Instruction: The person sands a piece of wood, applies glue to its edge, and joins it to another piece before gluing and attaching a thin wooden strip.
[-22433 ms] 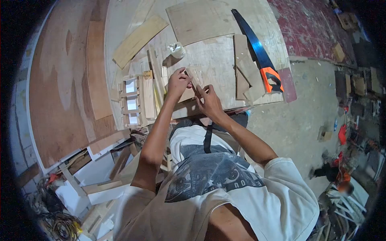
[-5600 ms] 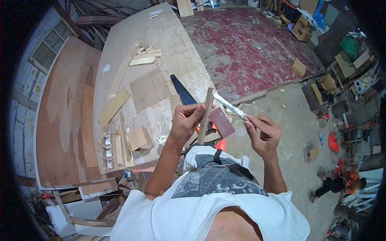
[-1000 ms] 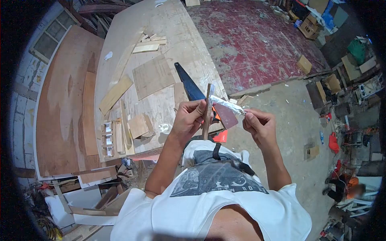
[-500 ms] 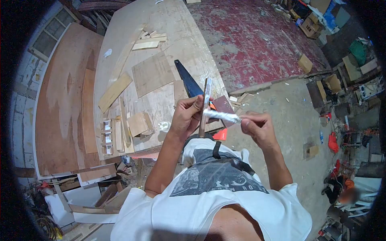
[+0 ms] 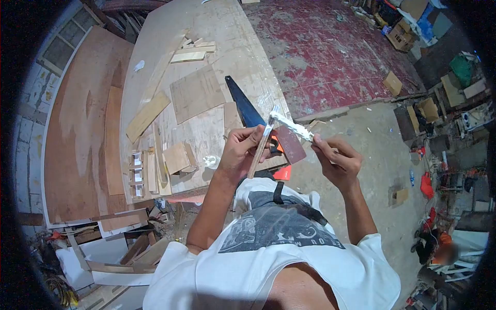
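Observation:
My left hand is closed round a narrow wooden strip, which slants up and away from my body with whitish smears near its far end. In my right hand, pinched between the fingers, is a thin stick coated in white paste. The far end of that coated stick meets the upper end of the strip. Beyond my left hand lies a saw with a dark blade and an orange and black handle, partly hidden by the hand. A reddish-brown flat piece is at the table edge.
The plywood table bears a square thin board, a yellowish plank, small wood strips and a small wooden box. Large brown panels stand at the left. Cardboard boxes and clutter line the right side.
The coated stick has moved up to the strip's far end and now slants down to the right. The strip has tilted, its far end shifting right. My right hand has turned slightly.

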The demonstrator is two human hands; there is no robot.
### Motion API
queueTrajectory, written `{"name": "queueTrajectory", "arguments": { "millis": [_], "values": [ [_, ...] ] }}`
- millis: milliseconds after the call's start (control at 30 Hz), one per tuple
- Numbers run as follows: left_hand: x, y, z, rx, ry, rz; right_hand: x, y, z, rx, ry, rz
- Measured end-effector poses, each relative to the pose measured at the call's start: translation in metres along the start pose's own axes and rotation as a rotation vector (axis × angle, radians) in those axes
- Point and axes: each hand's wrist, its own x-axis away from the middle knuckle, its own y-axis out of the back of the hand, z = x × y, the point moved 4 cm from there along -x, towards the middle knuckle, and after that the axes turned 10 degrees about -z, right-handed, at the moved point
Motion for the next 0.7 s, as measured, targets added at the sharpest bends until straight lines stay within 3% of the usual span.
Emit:
{"name": "queueTrajectory", "arguments": {
  "millis": [133,267,467,700],
  "values": [
    [-0.002,0.006,0.003,-0.002,-0.010,-0.026,0.010,-0.001,-0.001,-0.007,0.015,0.113],
    [-0.002,0.003,0.000,0.011,0.019,-0.064,0.011,0.000,0.002,-0.079,0.026,0.105],
    [-0.002,0.000,-0.001,-0.006,-0.002,0.037,0.008,0.002,0.009,-0.124,0.110,0.076],
    [0.001,0.000,-0.001,0.001,0.009,0.011,0.003,0.003,-0.001,0.049,0.057,0.045]
  ]
}}
